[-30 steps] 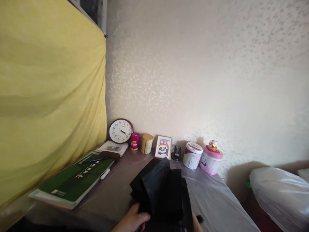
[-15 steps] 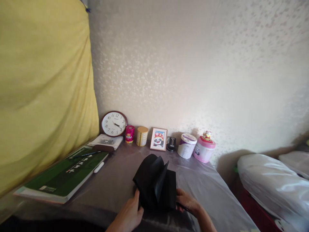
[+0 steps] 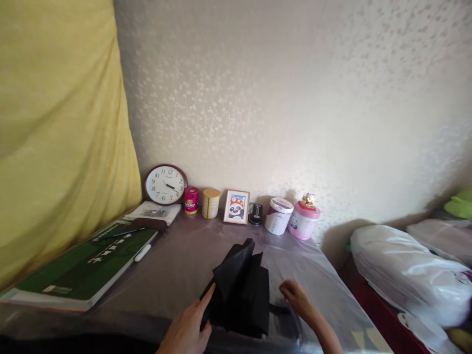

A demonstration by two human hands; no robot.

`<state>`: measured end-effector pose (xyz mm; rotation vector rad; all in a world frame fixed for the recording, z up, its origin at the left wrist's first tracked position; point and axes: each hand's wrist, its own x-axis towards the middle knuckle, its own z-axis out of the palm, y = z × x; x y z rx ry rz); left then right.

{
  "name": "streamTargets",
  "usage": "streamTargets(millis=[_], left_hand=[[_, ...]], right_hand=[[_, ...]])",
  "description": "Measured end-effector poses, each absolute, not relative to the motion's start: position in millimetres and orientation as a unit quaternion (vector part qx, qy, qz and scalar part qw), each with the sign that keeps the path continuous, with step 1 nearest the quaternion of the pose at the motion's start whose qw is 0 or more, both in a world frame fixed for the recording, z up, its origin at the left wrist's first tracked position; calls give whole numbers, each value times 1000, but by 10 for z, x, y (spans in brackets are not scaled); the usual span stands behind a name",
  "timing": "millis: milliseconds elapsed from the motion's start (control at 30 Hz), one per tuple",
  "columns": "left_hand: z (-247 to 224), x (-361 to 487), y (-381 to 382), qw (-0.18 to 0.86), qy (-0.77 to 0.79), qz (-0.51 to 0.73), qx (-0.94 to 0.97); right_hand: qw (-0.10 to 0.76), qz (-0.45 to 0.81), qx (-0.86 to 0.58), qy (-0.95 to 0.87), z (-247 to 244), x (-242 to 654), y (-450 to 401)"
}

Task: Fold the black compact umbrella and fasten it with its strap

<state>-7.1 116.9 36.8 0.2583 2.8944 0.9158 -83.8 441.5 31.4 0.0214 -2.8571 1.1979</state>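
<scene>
A black umbrella point(image 3: 245, 295) with loosely folded fabric lies near the front of the table. Its panels stick up in pointed flaps. My left hand point(image 3: 191, 317) grips its left edge, with the index finger along the cloth and the thumb below. From its right side a short black strap point(image 3: 279, 309) extends over the tabletop. Just above and to the right of that strap is my right hand point(image 3: 297, 299), its fingers curled together and apart from the umbrella. I see nothing held in it.
A green book point(image 3: 88, 265) with a pen on it lies at left beside a white marker point(image 3: 142, 252). Along the wall stand a clock point(image 3: 165, 184), a pink can point(image 3: 191, 200), a yellow can point(image 3: 211, 204), a panda picture point(image 3: 236, 207) and two tubs point(image 3: 279, 216). Plastic bags point(image 3: 405, 270) are at right.
My right hand has come off the umbrella and moved up and to the right, leaving the strap exposed. The umbrella's upper flaps have folded closer together. The view has shifted slightly.
</scene>
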Motion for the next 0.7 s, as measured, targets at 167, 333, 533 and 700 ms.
streamTargets(millis=[167, 333, 533, 700], left_hand=[[337, -39, 1190, 49, 946, 310, 86], [284, -21, 1259, 57, 958, 273, 68], [276, 3, 1314, 75, 969, 227, 59], [323, 31, 1331, 94, 973, 206, 47]], right_hand=[[159, 350, 136, -913, 873, -813, 4025], [126, 247, 284, -918, 1174, -731, 3561], [120, 141, 304, -935, 1159, -883, 3362], [139, 145, 305, -931, 1285, -1013, 3263]])
